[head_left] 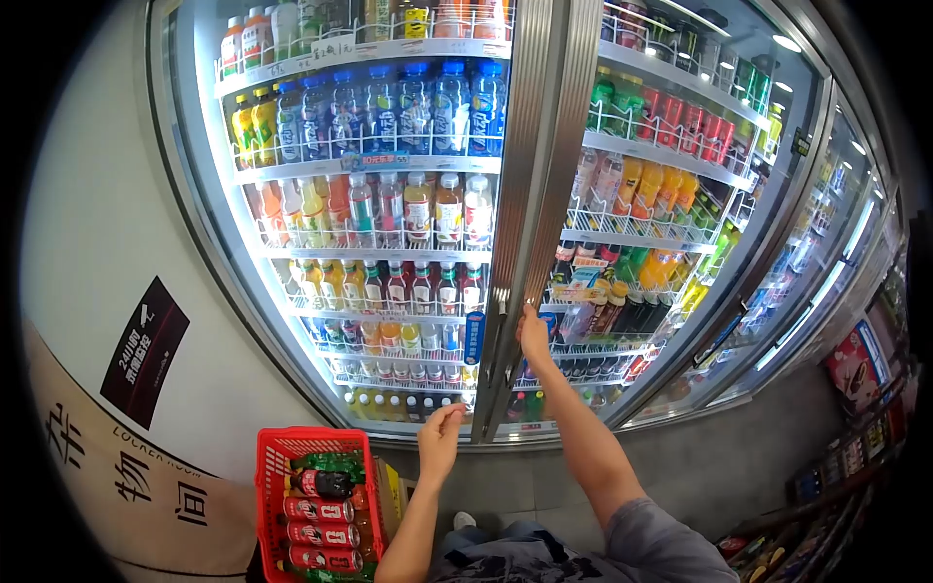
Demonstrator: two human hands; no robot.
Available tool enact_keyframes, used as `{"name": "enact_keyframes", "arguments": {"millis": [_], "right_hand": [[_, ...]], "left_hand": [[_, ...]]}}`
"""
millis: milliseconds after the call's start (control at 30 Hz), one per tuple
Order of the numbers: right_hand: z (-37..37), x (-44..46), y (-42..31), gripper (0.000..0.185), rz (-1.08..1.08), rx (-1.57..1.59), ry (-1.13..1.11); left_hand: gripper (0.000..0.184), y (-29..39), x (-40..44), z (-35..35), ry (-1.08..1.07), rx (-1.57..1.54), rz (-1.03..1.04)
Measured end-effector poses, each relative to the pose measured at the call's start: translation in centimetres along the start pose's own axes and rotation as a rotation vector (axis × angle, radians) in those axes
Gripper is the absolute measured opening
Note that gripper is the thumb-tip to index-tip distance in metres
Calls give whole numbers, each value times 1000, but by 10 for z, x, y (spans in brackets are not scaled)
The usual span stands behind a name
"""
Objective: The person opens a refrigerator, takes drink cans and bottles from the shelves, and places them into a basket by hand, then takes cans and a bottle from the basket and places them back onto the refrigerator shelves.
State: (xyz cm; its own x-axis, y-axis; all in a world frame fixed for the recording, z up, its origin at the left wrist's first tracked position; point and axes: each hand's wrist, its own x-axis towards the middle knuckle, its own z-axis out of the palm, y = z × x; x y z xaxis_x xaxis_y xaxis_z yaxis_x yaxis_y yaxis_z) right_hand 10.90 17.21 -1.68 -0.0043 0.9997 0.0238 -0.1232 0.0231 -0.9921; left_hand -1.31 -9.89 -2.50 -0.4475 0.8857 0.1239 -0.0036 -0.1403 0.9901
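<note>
My right hand [534, 338] is closed around the handle edge of the right fridge door [567, 117], beside the metal strip where two glass doors meet. Lower and to the left, my left hand [440, 445] hovers in front of the left fridge door [526, 107] with its fingers bent together; whatever may be between them is hidden. Behind the left door, shelves carry blue-capped bottles [414, 102], juice bottles [418, 209] and more drinks. Red cans [692, 131] and orange soda bottles [649, 187] stand behind the right door. Both doors appear closed.
At the lower left, a red basket [313, 434] holds red cans [324, 533], a dark-labelled bottle [322, 484] and green bottles. More glass fridge doors [816, 262] continue to the right. A snack rack [846, 466] stands at the lower right, across the grey floor [719, 457].
</note>
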Motion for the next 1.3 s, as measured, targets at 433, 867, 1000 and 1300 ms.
{"name": "enact_keyframes", "arguments": {"millis": [433, 867, 1000, 1300], "right_hand": [[-10, 0, -1, 51, 65, 12, -85], [-86, -123, -14, 53, -105, -243, -207], [-112, -169, -38, 61, -135, -289, -194], [-173, -250, -45, 59, -112, -263, -151]], "left_hand": [[22, 7, -6, 18, 5, -24, 31], [24, 24, -13, 97, -141, -49, 27], [25, 30, -48, 119, -188, -72, -22], [25, 20, -139, 130, -190, -69, -55]]}}
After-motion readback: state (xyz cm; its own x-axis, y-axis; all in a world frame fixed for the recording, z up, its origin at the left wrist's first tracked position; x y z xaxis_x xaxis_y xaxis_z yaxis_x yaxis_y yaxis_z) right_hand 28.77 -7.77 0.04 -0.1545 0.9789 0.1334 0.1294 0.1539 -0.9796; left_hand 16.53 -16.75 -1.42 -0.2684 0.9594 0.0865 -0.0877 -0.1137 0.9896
